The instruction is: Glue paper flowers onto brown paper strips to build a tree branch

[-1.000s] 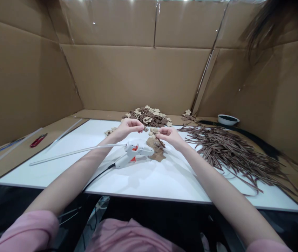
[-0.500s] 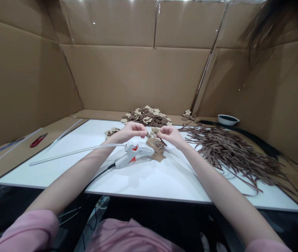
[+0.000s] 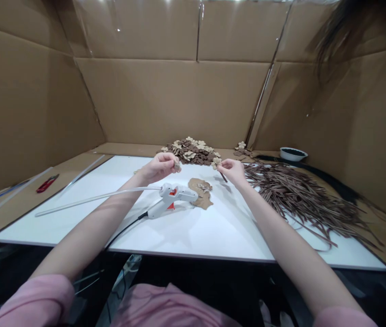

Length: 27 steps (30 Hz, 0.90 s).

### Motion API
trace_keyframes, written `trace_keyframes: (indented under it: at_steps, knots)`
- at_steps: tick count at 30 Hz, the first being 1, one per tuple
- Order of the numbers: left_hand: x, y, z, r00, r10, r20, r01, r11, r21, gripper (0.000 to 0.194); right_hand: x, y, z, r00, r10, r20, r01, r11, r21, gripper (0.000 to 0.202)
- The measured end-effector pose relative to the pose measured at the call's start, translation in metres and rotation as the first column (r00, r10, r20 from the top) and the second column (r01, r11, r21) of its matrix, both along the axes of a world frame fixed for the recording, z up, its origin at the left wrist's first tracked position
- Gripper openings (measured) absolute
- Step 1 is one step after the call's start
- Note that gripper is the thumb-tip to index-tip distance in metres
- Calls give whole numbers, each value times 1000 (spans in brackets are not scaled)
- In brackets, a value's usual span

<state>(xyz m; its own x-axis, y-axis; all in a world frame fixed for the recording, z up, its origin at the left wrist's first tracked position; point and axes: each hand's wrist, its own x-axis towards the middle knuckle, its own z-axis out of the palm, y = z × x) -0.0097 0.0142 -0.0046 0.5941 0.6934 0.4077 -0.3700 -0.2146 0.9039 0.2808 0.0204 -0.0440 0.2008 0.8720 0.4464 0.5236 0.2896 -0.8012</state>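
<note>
My right hand (image 3: 233,170) pinches a beige flower (image 3: 216,163) with a short dark brown strip (image 3: 223,177) hanging below it. Off to the left, my left hand (image 3: 161,167) has its fingers closed on a small pale piece (image 3: 177,166), perhaps another flower; its shape is mostly hidden. Between and below the hands lies a ragged piece of cardboard (image 3: 205,200) with glue residue on it. A white hot glue gun (image 3: 169,200) rests with its nozzle over the cardboard, a long glue stick (image 3: 87,201) sticking out of its back.
Brown and beige flower cutouts (image 3: 193,152) are heaped at the board's far edge. Many brown strips (image 3: 302,195) spread over the right side, near a white bowl (image 3: 293,155) of dark contents. A red utility knife (image 3: 47,183) lies at the left. Cardboard walls (image 3: 145,100) enclose the table.
My hands have moved apart: the left one to the left with the small pale piece, the right one slightly right with the beige flower and strip. More of the cardboard piece shows.
</note>
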Motion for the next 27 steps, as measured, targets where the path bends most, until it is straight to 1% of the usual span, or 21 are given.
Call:
trace_keyframes:
  at_steps: [3,5,7,9,11,13,14,16,17,18,19,20,21,22,23,24,26,27]
  knots:
    - [-9,-2,9,988,2,153,2,1000,-27,34,10,3,-1,990,-135,25,136,990,-31,17]
    - [-16,-2,15,968,52,247,-42,998,-45,37,15,4,0,977,-204,55,207,977,-59,16]
    - [-25,-1,22,923,167,346,-144,985,-92,34,18,5,0,965,-251,75,256,963,-84,16]
    - [-33,1,28,856,290,427,-255,957,-138,29,22,6,-2,957,-277,81,284,954,-98,16]
    - [-43,2,34,801,358,479,-321,933,-161,26,27,8,-5,950,-304,78,311,944,-107,16]
    - [-57,2,41,753,371,544,-346,926,-153,22,33,10,-7,937,-343,74,349,929,-119,15]
    - [-66,1,45,723,352,594,-341,930,-137,18,36,10,-8,928,-365,71,372,920,-125,14]
    - [-88,1,52,637,256,727,-291,953,-81,11,42,11,-8,910,-411,64,416,899,-139,12]
    - [-100,1,56,583,196,789,-257,965,-50,10,45,11,-8,901,-429,59,433,890,-145,11]
    - [-111,2,58,532,167,830,-243,969,-40,10,47,11,-7,895,-442,54,445,883,-149,11]
    - [-121,4,60,492,175,853,-248,967,-55,11,48,11,-7,891,-450,50,452,879,-152,10]
    - [-129,7,62,468,222,855,-259,960,-108,14,49,12,-6,891,-452,45,453,878,-151,10]
    - [-133,10,62,438,282,854,-279,945,-169,17,49,12,-6,893,-449,41,450,881,-148,10]
    - [-134,14,62,415,367,832,-313,917,-248,20,49,12,-6,896,-442,36,443,885,-142,11]
    - [-132,19,60,416,451,790,-348,881,-320,22,48,12,-5,901,-432,32,432,891,-135,12]
    - [-127,22,58,443,513,736,-385,850,-361,23,47,12,-5,907,-421,27,421,898,-126,13]
    - [-110,28,53,525,572,630,-474,812,-341,18,45,12,-4,920,-391,19,391,914,-107,16]
    - [-99,28,50,576,588,569,-533,797,-284,14,44,12,-4,928,-373,16,373,923,-97,18]
